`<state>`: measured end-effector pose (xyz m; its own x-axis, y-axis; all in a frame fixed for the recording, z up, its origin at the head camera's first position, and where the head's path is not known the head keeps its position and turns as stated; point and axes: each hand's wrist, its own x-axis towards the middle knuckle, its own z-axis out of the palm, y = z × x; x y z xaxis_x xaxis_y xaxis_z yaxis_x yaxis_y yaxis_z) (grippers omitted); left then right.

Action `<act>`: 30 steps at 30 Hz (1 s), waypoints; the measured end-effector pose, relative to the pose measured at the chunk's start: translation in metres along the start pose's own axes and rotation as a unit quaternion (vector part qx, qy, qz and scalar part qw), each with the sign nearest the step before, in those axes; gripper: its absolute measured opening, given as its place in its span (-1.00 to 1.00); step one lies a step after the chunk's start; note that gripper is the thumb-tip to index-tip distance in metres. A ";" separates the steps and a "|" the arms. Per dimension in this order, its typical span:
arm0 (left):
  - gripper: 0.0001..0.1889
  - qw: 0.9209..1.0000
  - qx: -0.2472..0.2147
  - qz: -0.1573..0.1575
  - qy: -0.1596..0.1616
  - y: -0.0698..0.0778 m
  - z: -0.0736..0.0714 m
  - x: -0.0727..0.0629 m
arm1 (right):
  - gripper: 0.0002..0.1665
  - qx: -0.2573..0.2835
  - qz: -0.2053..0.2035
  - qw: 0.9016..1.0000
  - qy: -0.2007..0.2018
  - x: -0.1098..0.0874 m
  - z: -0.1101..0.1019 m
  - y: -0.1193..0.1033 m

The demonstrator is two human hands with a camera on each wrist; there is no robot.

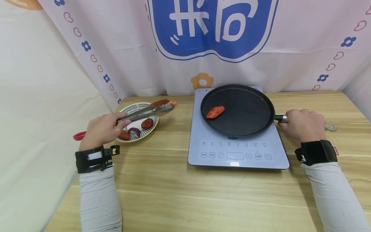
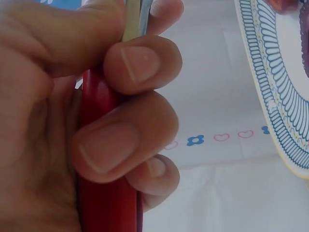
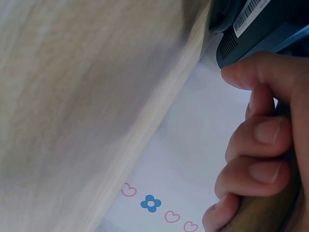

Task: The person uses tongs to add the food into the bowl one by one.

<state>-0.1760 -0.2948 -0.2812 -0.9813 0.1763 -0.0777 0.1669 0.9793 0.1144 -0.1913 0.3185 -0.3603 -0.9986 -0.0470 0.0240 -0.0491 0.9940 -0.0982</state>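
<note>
In the head view my left hand (image 1: 102, 129) grips a pair of red-handled metal tongs (image 1: 145, 112), and its fingers curl round the red handle (image 2: 108, 203) in the left wrist view. A reddish-brown sausage (image 1: 160, 103) shows at the tongs' jaws, above the far right rim of a patterned plate (image 1: 156, 124). On that plate lie several browned sausage pieces (image 1: 147, 123). My right hand (image 1: 302, 124) grips the handle of a flat black frying pan (image 1: 243, 109). One scored red sausage (image 1: 215, 112) lies at the pan's left side.
Beneath the pan is a light grey induction cooker (image 1: 236, 158) with touch controls along its front. The wooden table (image 1: 162, 187) holds it and the plate. A printed white cloth (image 1: 130, 48) hangs behind, and a pale wall of cloth (image 1: 34, 112) stands at the left.
</note>
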 end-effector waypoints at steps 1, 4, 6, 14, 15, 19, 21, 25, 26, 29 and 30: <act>-0.59 1.000 0.001 0.002 0.002 0.001 0.000 0.000 | -0.59 0.000 0.000 1.000 -0.001 0.000 0.000 0.000; -0.63 1.000 0.002 0.010 0.005 0.004 -0.001 0.001 | -0.59 0.000 0.002 1.000 -0.004 -0.001 0.000 0.000; -0.65 1.000 0.003 0.016 0.009 0.006 -0.001 0.001 | -0.58 0.000 0.002 1.000 -0.004 0.000 0.001 0.000; -0.76 0.999 0.005 0.039 0.028 0.013 -0.001 0.000 | -0.60 -0.001 0.002 1.000 -0.005 0.001 0.001 0.000; -0.76 0.999 0.006 0.040 0.031 0.014 -0.001 0.000 | -0.60 0.000 0.002 1.000 -0.005 0.001 0.001 0.000; -0.78 0.998 0.007 0.045 0.036 0.017 -0.001 -0.001 | -0.60 -0.001 0.002 1.000 -0.002 0.001 0.001 0.000; -0.78 0.998 0.007 0.047 0.037 0.019 -0.001 -0.001 | -0.60 -0.001 0.001 1.000 0.000 0.001 0.000 0.000; -0.78 0.998 0.008 0.048 0.036 0.022 -0.002 -0.001 | -0.60 -0.001 0.000 1.000 0.003 0.001 0.000 0.000; -0.77 0.998 0.008 0.048 0.036 0.023 -0.003 -0.001 | -0.60 -0.001 -0.001 1.000 0.005 0.001 0.000 0.000; -0.75 0.998 0.007 0.049 0.036 0.026 -0.004 -0.001 | -0.60 -0.001 -0.002 1.000 0.008 0.001 0.001 0.000; -0.74 0.998 0.008 0.050 0.037 0.027 -0.004 -0.001 | -0.60 -0.001 -0.003 1.000 0.010 0.001 0.001 0.000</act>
<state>-0.1708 -0.2692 -0.2738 -0.9639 0.2660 0.0073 0.2653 0.9587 0.1023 -0.1923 0.3186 -0.3611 -0.9978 -0.0508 0.0436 -0.0548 0.9938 -0.0969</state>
